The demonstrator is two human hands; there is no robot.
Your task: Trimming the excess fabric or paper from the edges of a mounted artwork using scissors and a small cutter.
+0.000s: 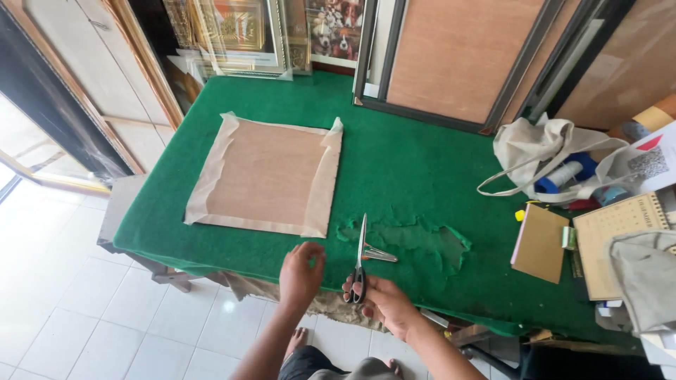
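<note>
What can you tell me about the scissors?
The scissors have dark handles and long shiny metal blades, opened a little. They stand nearly upright at the near edge of the green table, tips pointing away. The right hand grips the handles. The left hand is beside them, not touching.

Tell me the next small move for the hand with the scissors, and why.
Probably carry the scissors toward the taped brown board. The right hand has them in its grip, blades open and pointing up the green cloth; the left hand hovers empty just below the board's near edge.
</note>
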